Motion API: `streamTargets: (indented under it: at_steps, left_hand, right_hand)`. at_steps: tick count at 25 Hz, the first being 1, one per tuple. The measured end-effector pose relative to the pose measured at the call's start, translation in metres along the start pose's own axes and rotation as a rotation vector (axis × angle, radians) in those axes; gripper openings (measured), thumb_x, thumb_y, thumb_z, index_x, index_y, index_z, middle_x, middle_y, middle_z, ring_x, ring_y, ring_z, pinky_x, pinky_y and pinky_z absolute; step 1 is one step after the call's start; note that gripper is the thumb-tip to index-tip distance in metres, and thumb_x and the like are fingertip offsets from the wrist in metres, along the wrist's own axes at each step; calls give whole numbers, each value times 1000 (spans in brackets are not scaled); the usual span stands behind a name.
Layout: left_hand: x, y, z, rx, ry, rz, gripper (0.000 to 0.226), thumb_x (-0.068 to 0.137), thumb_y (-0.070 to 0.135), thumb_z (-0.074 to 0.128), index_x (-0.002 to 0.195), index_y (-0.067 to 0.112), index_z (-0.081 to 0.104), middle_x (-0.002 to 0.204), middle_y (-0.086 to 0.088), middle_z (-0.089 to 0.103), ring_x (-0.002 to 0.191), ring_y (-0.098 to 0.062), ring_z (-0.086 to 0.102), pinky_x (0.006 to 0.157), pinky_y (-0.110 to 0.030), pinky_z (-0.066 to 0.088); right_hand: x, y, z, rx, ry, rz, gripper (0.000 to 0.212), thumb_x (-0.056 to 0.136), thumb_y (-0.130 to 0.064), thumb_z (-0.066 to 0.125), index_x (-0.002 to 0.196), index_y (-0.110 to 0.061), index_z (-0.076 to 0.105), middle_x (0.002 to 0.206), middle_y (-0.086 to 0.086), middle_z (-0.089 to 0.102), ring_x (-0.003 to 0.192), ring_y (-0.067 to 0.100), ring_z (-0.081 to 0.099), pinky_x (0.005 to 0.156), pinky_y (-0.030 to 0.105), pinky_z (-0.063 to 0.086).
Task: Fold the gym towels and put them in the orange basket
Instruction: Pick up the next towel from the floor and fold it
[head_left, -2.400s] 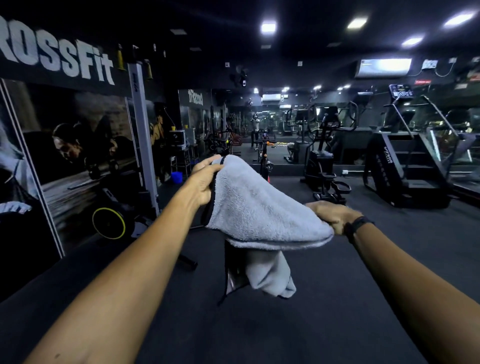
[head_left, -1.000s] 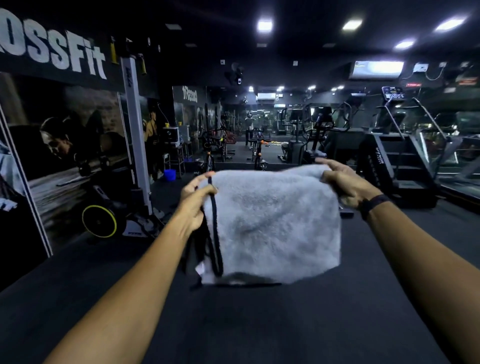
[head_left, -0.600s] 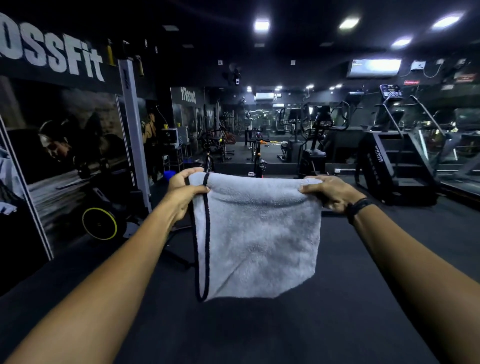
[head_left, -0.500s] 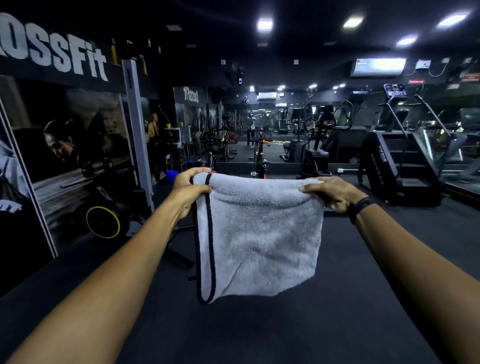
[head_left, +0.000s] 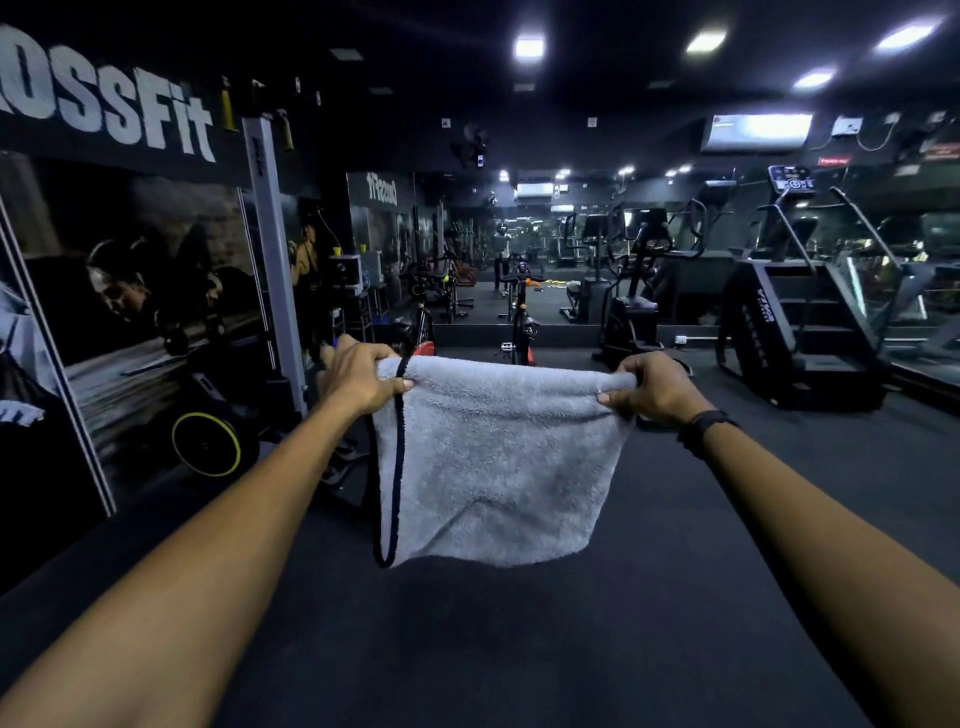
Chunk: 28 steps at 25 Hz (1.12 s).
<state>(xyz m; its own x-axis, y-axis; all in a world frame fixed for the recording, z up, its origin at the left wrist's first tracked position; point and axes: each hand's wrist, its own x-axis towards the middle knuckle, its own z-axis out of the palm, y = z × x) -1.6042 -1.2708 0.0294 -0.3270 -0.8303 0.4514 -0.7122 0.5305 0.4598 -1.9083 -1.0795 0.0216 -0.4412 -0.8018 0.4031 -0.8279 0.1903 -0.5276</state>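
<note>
Now, with my left hand (head_left: 358, 379) and right hand (head_left: 652, 387) each pinching a top corner of the grey towel (head_left: 493, 462) hanging mid-air between them, I'd bring corners together evenly, keeping edges aligned.

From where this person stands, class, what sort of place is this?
A gym, almost surely: a CrossFit wall sign, a stair-climber machine and an exercise bike stand around the dark floor.
</note>
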Motion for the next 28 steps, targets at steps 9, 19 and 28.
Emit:
streamTargets:
  at_steps: [9, 19, 28]
  left_hand:
    - [-9, -18, -13, -693, -357, 217, 27, 82, 15, 74, 103, 17, 58, 112, 0, 61, 105, -16, 58, 94, -36, 43]
    - [-29, 72, 4, -304, -51, -178, 32, 74, 33, 68, 58, 7, 58, 71, -17, 64, 76, -31, 62, 45, -25, 28]
    - [-36, 82, 26, -888, -534, -19, 72, 63, 61, 79, 117, 18, 56, 118, -1, 67, 111, -18, 62, 100, -37, 46]
  right_hand:
    - [-13, 2, -15, 575, -77, -131, 20, 85, -13, 71, 86, -7, 52, 75, 2, 55, 61, 0, 54, 55, 14, 45]
    - [-12, -68, 29, 204, 330, 42, 30, 70, -23, 74, 57, -12, 49, 55, 1, 52, 57, 16, 43, 49, 24, 35]
    - [-13, -109, 24, 704, -114, -105, 25, 91, -22, 65, 69, -10, 61, 56, -1, 58, 46, 7, 49, 47, 19, 41]
